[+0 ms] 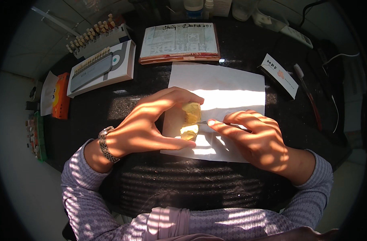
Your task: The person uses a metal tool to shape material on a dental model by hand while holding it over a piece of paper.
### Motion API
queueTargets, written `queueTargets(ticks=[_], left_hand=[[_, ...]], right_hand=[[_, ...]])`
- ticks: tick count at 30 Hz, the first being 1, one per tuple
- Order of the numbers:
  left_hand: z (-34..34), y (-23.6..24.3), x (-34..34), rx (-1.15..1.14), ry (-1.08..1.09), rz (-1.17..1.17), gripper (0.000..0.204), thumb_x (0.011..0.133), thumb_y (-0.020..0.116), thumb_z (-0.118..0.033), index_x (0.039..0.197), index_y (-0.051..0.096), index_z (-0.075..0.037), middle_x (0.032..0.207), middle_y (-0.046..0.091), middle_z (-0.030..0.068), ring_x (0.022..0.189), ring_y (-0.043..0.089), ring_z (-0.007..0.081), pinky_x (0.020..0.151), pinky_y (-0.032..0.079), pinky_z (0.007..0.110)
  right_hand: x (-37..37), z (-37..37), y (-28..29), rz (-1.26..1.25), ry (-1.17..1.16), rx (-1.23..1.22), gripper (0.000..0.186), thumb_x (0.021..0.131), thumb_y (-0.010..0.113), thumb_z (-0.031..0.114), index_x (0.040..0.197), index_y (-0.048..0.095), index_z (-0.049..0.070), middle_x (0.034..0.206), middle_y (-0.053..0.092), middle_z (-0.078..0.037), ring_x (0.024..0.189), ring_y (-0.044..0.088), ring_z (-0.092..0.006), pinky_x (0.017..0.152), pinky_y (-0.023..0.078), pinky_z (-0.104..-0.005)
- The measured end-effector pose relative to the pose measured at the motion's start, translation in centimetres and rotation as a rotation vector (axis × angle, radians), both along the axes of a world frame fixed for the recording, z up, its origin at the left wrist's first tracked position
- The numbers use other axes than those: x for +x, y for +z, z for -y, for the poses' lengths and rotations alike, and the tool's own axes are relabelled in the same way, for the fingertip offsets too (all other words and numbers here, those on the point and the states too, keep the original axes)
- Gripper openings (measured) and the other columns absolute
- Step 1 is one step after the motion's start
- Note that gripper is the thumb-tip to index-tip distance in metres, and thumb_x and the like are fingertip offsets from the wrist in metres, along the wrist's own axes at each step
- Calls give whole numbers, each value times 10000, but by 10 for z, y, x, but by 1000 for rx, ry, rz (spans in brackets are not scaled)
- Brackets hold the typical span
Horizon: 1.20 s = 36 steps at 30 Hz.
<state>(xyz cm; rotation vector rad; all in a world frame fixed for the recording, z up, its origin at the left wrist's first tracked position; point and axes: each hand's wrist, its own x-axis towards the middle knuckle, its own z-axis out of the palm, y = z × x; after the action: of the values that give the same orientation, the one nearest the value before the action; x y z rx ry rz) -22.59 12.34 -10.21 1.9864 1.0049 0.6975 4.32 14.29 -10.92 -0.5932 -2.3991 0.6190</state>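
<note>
My left hand [151, 122] holds a yellow dental cast [192, 113] between thumb and fingers, one end of it toward the fingertips and the other by the thumb. In my right hand [257, 138] is a slim metal carving tool [231, 125], pinched much like a pen with the index finger along it. Its thin tip reaches the middle of the cast, between the two lumps; whether it touches cannot be made out. Beneath both hands lies a white sheet of paper [215, 74], part in bright sun and part in shadow.
Beyond the paper lies a thick covered book [179, 40]. Tooth shade guides [95, 36] and a white box [125, 68] stand at left, near an orange packet [61, 96]. At right are a black-and-white box [279, 74] and a toothbrush [308, 90]. Bottles [194, 6] line the back.
</note>
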Motion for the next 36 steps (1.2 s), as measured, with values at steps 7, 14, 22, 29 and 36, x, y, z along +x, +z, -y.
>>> queueTargets(ticks=[7,14,22,29,36], left_hand=[[0,0,0,1,8,-16,760,588,961,-187,1245,622,-10,1210,637,125,1165,604,251,1034,472,395],[0,5,3,-6,27,-50,758,586,961,-194,1244,629,-16,1203,640,122,1157,611,252,1026,482,395],[0,3,2,7,28,-44,726,598,949,-201,1227,639,-8,1190,648,124,1145,621,254,1027,485,392],[0,6,3,36,37,-66,727,596,948,-222,1220,643,-7,1178,655,127,1124,632,255,1006,495,390],[0,6,4,49,41,-53,727,595,949,-216,1220,644,-6,1173,656,131,1113,638,256,998,505,386]], right_hand=[[5,-1,0,160,-7,159,354,844,647,153,1179,713,61,1039,698,-133,855,718,-257,748,582,-324],[4,2,1,112,-14,80,364,808,701,134,1166,718,71,1015,695,-119,831,714,-250,725,584,-310],[2,5,0,130,-54,159,401,755,746,117,1154,726,81,983,703,-99,852,718,-230,732,586,-294],[0,5,8,133,-81,61,380,758,740,31,1136,724,58,920,688,-98,834,715,-218,690,597,-312],[1,11,16,202,-65,-1,401,788,723,70,1188,700,93,928,667,-81,782,706,-209,654,593,-306]])
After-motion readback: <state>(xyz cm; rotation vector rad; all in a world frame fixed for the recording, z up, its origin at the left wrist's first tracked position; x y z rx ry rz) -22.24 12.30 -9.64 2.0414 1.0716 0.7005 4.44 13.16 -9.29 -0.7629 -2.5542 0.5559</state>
